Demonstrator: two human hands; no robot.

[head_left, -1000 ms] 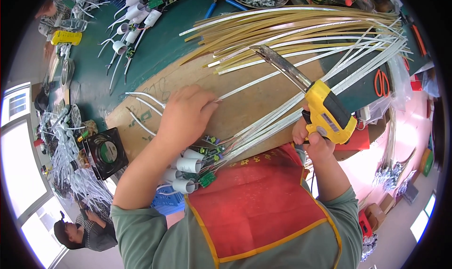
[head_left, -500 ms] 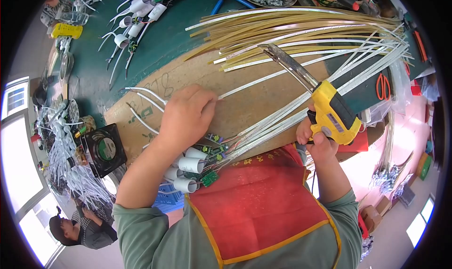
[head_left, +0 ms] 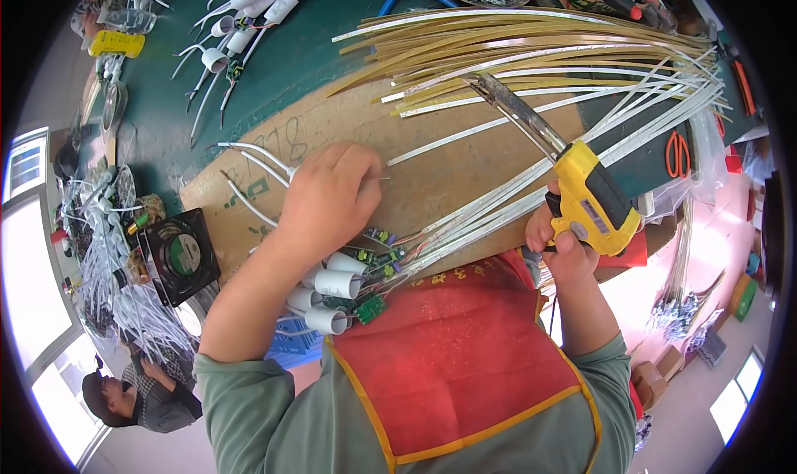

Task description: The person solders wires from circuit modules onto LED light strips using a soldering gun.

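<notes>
Pointing away from the body and slanting toward the person's left, the yellow-and-black soldering gun (head_left: pixel 594 198) sits in the right hand (head_left: pixel 563 243), whose fingers are wrapped round its grip. Its long axis runs from that hand forward and leftward, and the dark tip of its barrel appears over the strips, farther from the body than either hand and sideways between them. The left hand (head_left: pixel 336 192) is curled palm-down over the board, thumb close to the forefinger; a short thin bit pokes out beside the fingertips, but whether they grip it cannot be told. Just beside those fingertips ends a white strip (head_left: pixel 448 140), which runs off rightward beneath the gun's barrel. White cords (head_left: pixel 253 150) emerge on the left hand's far side from the gun. Nearer the body than the left hand lie white cups (head_left: pixel 339 283) with small green circuit boards (head_left: pixel 371 310).

Under both hands' work is a brown board (head_left: pixel 465 183) on a green table (head_left: pixel 274 84). Beyond the hands spreads a bundle of tan and white strips (head_left: pixel 515 46); right of the right hand are orange scissors (head_left: pixel 677 154). Left of the left hand stands a black fan (head_left: pixel 178 256), and beyond it a seated co-worker (head_left: pixel 158 399) near bright windows (head_left: pixel 37 271).
</notes>
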